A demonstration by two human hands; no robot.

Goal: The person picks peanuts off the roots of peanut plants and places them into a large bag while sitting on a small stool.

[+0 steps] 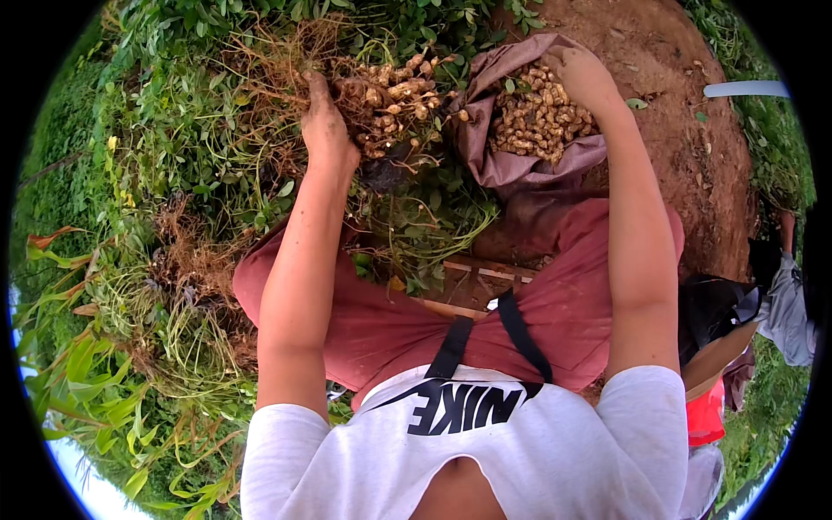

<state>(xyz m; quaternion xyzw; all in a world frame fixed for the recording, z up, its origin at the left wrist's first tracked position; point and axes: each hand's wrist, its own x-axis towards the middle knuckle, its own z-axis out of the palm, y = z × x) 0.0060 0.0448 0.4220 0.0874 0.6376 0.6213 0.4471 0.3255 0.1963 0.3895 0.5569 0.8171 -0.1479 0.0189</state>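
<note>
On the left, my left hand (327, 130) grips a bunch of uprooted peanut plants by the brown roots (354, 97). Clusters of soil-marked peanut pods (409, 88) stick out of the bunch towards the right. A mauve woven sack (478, 140), its mouth spread wide, stands on the ground before me. Loose peanuts (539, 117) fill much of its opening. My right hand (588, 81) is over the sack's far right rim, fingers bent down at the edge of the peanuts. Whether those fingers hold a pod or the cloth is hidden.
Leafy pulled plants (260, 149) are heaped to the left, with more roots (201, 253) beside my knee. Bare earth (676, 130) lies right of the sack. A wooden frame (481, 268) shows between my legs. At right are a black bag (712, 309) and part of another person (790, 312).
</note>
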